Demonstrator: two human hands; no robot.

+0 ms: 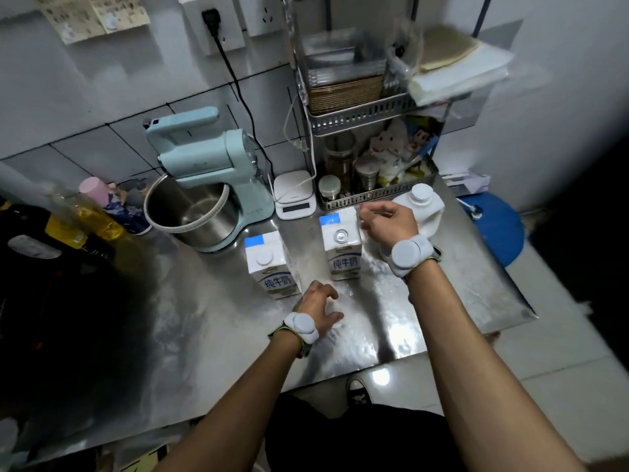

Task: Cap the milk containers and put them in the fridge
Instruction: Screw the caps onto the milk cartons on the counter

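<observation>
Head view is looking down on a reflective stainless steel counter (pixel 211 335), its surface scuffed and streaked. At the back left, a pale blue stand mixer (pixel 207 158) is standing over its round steel bowl (pixel 190 212). At the back right, a metal wire rack (pixel 357 114) is holding jars and packets, with a small white kitchen scale (pixel 293 196) beside it.

Three milk containers are standing upright, long axes vertical, tops facing up. A white plastic jug (pixel 429 212), rounded and capped, is sitting just in front of the rack. Two rectangular paper cartons with blue print are standing near mid-counter: the left carton (pixel 270 264) is wearing a white round cap, while the right carton (pixel 343 247) is showing a bare, shiny spout.

The right hand (pixel 388 221) is hovering between the right carton and the jug, fingers loosely curled; whether it is holding anything cannot be told. The left hand (pixel 318 306) is hanging low over the counter in front of the cartons, fingers half spread, holding nothing. Both wrists are wearing grey round-disc bands.
</observation>
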